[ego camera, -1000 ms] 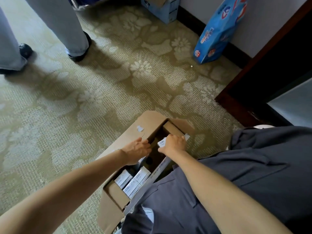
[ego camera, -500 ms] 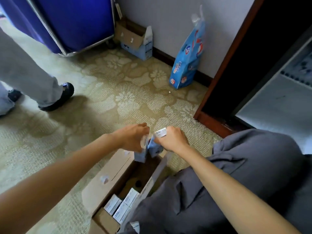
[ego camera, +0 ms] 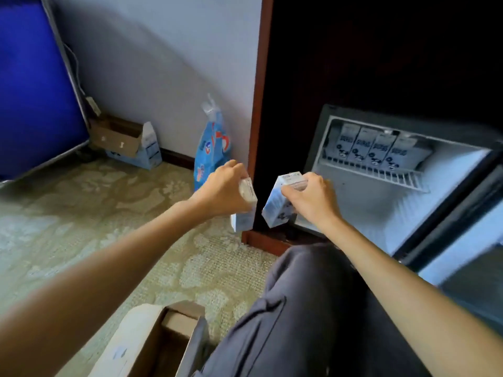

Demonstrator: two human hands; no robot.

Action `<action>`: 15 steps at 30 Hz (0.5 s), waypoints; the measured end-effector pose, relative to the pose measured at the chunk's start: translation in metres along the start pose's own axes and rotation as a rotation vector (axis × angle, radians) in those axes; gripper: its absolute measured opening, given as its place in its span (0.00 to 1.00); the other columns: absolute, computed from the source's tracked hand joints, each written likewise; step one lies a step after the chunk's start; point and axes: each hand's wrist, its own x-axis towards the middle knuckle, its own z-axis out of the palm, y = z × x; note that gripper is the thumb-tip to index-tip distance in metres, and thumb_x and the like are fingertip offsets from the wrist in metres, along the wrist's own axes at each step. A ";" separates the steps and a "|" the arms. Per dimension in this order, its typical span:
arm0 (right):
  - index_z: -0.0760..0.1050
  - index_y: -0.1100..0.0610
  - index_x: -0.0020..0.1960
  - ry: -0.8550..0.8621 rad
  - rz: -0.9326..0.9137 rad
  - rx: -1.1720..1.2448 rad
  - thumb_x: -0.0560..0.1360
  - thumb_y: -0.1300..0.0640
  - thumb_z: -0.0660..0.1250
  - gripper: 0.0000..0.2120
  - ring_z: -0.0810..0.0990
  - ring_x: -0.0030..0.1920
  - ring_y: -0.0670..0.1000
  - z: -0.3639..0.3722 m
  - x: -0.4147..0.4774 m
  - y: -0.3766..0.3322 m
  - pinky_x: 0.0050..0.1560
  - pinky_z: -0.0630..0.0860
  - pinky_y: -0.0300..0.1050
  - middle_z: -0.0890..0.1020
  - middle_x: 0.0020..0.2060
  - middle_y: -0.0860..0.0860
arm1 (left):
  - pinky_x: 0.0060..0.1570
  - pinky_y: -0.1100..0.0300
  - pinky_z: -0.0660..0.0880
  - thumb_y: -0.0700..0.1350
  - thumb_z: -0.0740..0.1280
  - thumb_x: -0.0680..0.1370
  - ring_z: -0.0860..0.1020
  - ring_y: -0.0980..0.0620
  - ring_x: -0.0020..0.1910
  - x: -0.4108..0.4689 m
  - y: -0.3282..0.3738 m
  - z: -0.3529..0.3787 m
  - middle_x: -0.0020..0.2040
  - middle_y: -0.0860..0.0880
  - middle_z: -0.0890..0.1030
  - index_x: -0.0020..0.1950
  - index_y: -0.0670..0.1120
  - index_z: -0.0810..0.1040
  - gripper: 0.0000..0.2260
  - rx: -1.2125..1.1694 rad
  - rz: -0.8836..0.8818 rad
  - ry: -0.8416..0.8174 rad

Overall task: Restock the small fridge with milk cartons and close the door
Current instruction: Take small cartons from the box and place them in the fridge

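My left hand (ego camera: 221, 190) grips a small white and blue milk carton (ego camera: 245, 213) from above, in the air left of the fridge. My right hand (ego camera: 310, 198) grips a second milk carton (ego camera: 277, 206), tilted, just in front of the fridge's lower left corner. The small fridge (ego camera: 381, 208) stands open inside a dark wooden cabinet, white inside. Several milk cartons (ego camera: 375, 148) stand in a row on its wire shelf (ego camera: 394, 176) at the back. The fridge door (ego camera: 462, 240) hangs open at the right. The cardboard supply box (ego camera: 152, 344) lies at the bottom, its inside hidden.
A blue plastic bag (ego camera: 212, 153) leans on the wall left of the cabinet's red-brown frame (ego camera: 258, 118). An open cardboard box (ego camera: 125, 140) sits by the skirting, beside a blue cart (ego camera: 35, 83). Patterned carpet (ego camera: 95, 227) covers the floor. My knee in grey trousers (ego camera: 313, 308) is in front of the fridge.
Both hands lifted a carton each out of the supply box and carried them up and right toward the open fridge. The view swung from the box and floor to the fridge.
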 end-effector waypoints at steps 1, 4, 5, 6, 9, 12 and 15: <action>0.76 0.62 0.51 0.040 0.008 0.013 0.70 0.52 0.68 0.16 0.79 0.45 0.54 -0.012 0.007 0.009 0.36 0.73 0.44 0.82 0.47 0.57 | 0.43 0.62 0.66 0.46 0.75 0.65 0.75 0.46 0.50 0.014 0.012 0.006 0.47 0.49 0.71 0.53 0.41 0.76 0.20 -0.025 0.021 0.010; 0.76 0.62 0.50 0.153 0.052 0.048 0.70 0.53 0.69 0.14 0.81 0.46 0.54 -0.043 0.024 0.037 0.40 0.78 0.47 0.83 0.46 0.56 | 0.42 0.62 0.67 0.47 0.76 0.64 0.75 0.47 0.48 0.054 0.049 0.026 0.46 0.50 0.71 0.52 0.41 0.77 0.20 -0.108 0.071 0.023; 0.76 0.62 0.50 0.188 0.064 0.053 0.70 0.53 0.69 0.14 0.81 0.44 0.53 -0.052 0.029 0.048 0.38 0.79 0.46 0.83 0.45 0.55 | 0.40 0.62 0.68 0.47 0.76 0.64 0.74 0.49 0.47 0.067 0.061 0.034 0.47 0.50 0.71 0.52 0.41 0.76 0.21 -0.134 0.081 0.020; 0.76 0.62 0.50 0.224 0.074 0.054 0.70 0.53 0.69 0.14 0.80 0.42 0.52 -0.061 0.034 0.058 0.35 0.78 0.43 0.82 0.43 0.53 | 0.38 0.63 0.68 0.47 0.76 0.64 0.73 0.50 0.46 0.079 0.073 0.041 0.47 0.50 0.71 0.52 0.41 0.76 0.21 -0.159 0.094 0.014; 0.76 0.62 0.51 0.345 0.140 0.055 0.71 0.53 0.69 0.15 0.77 0.40 0.50 -0.084 0.050 0.090 0.31 0.69 0.36 0.82 0.43 0.53 | 0.37 0.64 0.68 0.46 0.75 0.65 0.71 0.51 0.45 0.112 0.106 0.065 0.48 0.50 0.70 0.55 0.40 0.75 0.22 -0.208 0.136 -0.012; 0.76 0.63 0.53 0.438 0.205 0.052 0.72 0.52 0.70 0.16 0.80 0.45 0.54 -0.099 0.067 0.124 0.39 0.72 0.40 0.83 0.47 0.57 | 0.39 0.64 0.69 0.46 0.74 0.67 0.72 0.52 0.46 0.141 0.130 0.091 0.49 0.50 0.70 0.57 0.41 0.74 0.22 -0.229 0.148 -0.050; 0.74 0.64 0.56 0.503 0.251 0.038 0.72 0.53 0.70 0.17 0.81 0.50 0.57 -0.107 0.084 0.155 0.41 0.72 0.40 0.82 0.50 0.59 | 0.30 0.69 0.66 0.45 0.73 0.66 0.72 0.51 0.44 0.165 0.148 0.118 0.48 0.49 0.71 0.55 0.40 0.75 0.20 -0.212 0.142 -0.110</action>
